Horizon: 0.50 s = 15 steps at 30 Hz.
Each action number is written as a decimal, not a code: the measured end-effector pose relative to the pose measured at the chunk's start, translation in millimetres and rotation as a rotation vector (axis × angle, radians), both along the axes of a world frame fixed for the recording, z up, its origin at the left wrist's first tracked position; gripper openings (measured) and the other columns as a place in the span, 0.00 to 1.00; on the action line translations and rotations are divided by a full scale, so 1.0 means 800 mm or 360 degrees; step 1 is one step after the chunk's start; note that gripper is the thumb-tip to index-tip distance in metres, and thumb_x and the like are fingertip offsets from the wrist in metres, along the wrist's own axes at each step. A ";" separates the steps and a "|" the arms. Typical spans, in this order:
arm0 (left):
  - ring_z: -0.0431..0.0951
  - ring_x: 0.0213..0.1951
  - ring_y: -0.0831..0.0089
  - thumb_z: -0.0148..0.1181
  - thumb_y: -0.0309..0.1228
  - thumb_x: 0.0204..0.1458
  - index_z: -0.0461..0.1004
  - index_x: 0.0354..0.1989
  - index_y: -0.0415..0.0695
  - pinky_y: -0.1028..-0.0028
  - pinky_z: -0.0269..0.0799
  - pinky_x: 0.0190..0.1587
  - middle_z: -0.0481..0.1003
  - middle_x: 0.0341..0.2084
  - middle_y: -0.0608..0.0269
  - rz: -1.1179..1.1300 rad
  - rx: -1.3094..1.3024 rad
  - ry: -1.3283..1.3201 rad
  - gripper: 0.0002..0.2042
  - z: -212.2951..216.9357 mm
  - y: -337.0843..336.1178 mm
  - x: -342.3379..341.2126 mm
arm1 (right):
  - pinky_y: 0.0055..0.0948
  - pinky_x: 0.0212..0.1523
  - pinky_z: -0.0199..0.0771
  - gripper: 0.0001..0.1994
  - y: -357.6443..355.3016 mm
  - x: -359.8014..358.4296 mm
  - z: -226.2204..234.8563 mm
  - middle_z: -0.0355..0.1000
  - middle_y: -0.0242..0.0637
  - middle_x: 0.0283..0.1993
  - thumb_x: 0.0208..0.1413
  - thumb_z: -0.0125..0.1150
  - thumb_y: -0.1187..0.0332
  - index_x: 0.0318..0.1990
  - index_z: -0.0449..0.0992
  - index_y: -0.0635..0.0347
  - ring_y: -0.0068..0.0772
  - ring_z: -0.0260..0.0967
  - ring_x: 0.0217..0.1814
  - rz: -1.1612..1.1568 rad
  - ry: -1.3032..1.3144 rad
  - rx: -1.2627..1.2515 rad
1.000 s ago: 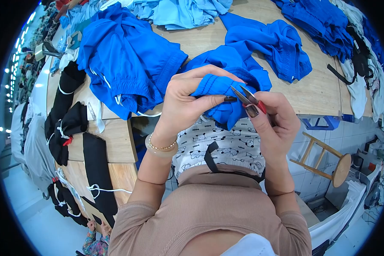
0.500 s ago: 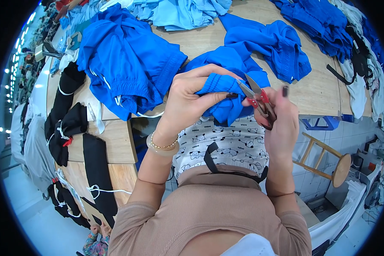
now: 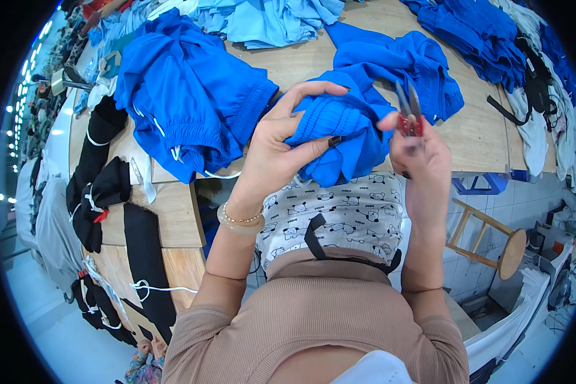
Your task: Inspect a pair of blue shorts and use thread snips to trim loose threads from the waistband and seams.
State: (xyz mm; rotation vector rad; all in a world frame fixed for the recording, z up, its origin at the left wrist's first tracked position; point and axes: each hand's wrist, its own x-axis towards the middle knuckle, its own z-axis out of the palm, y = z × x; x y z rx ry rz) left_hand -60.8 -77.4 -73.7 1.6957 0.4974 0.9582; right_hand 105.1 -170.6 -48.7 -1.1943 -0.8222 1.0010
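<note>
My left hand (image 3: 281,137) grips the gathered elastic edge of a blue garment (image 3: 336,125), thumb in front and fingers behind. The rest of that cloth hangs in folds over the near table edge and spreads back across the tabletop. In my right hand (image 3: 422,150) are small thread snips (image 3: 408,115) with red on the handles, blades pointing away from me. They are held just right of the garment, apart from it, and slightly blurred. A pile of blue elastic-waisted garments (image 3: 192,96) with white drawcords lies left of my left hand.
Light blue cloth (image 3: 269,19) is heaped at the far side of the wooden table (image 3: 486,128). More blue garments (image 3: 473,38) are stacked far right. Black fabric pieces (image 3: 148,256) with white cords lie left. A wooden stool (image 3: 511,255) stands lower right; another person's hands (image 3: 152,347) show lower left.
The snips have moved from the garment's edge up and to the right, away from the cloth. My left hand has opened the elastic edge out wider and still holds it.
</note>
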 end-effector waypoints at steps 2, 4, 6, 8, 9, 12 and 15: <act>0.73 0.44 0.72 0.60 0.19 0.42 0.79 0.33 0.37 0.74 0.68 0.47 0.68 0.50 0.59 -0.0038 -0.0010 0.0005 0.08 -0.004 0.002 0.002 | 0.12 0.22 0.41 0.07 0.002 -0.002 0.000 0.55 0.18 0.20 0.50 0.63 0.72 0.35 0.72 0.63 0.06 0.46 0.22 -0.0014 -0.0042 -0.0169; 0.72 0.46 0.70 0.61 0.20 0.41 0.79 0.32 0.37 0.73 0.67 0.49 0.69 0.49 0.57 -0.0070 -0.0171 0.0006 0.08 0.002 -0.003 0.003 | 0.12 0.22 0.41 0.07 0.004 -0.004 -0.015 0.54 0.17 0.20 0.49 0.64 0.72 0.34 0.72 0.63 0.06 0.45 0.22 -0.0003 -0.0161 -0.0079; 0.71 0.48 0.67 0.62 0.20 0.40 0.80 0.31 0.38 0.71 0.65 0.52 0.70 0.48 0.54 -0.0105 -0.0332 0.0008 0.08 0.004 -0.001 0.000 | 0.11 0.22 0.42 0.07 0.006 -0.003 -0.021 0.56 0.18 0.20 0.49 0.63 0.72 0.34 0.72 0.64 0.06 0.46 0.22 0.0035 -0.0224 -0.0103; 0.71 0.47 0.71 0.63 0.21 0.40 0.79 0.30 0.38 0.75 0.67 0.49 0.73 0.43 0.55 -0.0314 -0.0085 0.0024 0.07 0.002 0.009 -0.010 | 0.12 0.21 0.42 0.06 0.007 -0.007 -0.022 0.56 0.18 0.20 0.50 0.63 0.73 0.33 0.72 0.63 0.07 0.46 0.21 0.0065 -0.0220 -0.0082; 0.73 0.42 0.75 0.64 0.22 0.41 0.79 0.30 0.37 0.79 0.68 0.44 0.75 0.39 0.55 -0.0281 -0.0082 -0.0071 0.06 0.002 0.008 -0.009 | 0.12 0.21 0.42 0.06 0.006 -0.009 -0.021 0.56 0.18 0.20 0.50 0.63 0.73 0.33 0.72 0.63 0.07 0.46 0.21 0.0068 -0.0219 -0.0083; 0.73 0.35 0.77 0.64 0.20 0.41 0.79 0.29 0.35 0.79 0.70 0.38 0.75 0.35 0.61 -0.0100 -0.0319 0.0100 0.06 0.005 0.004 -0.005 | 0.12 0.21 0.43 0.05 0.002 -0.010 -0.023 0.57 0.18 0.20 0.51 0.61 0.74 0.33 0.72 0.64 0.07 0.47 0.22 0.0132 -0.0212 -0.0079; 0.72 0.31 0.80 0.64 0.19 0.42 0.78 0.30 0.35 0.82 0.68 0.33 0.74 0.30 0.64 -0.0056 -0.0376 0.0092 0.06 0.000 0.002 -0.010 | 0.12 0.21 0.43 0.03 0.001 -0.010 -0.024 0.58 0.19 0.21 0.53 0.57 0.75 0.33 0.71 0.65 0.07 0.47 0.22 0.0157 -0.0294 -0.0083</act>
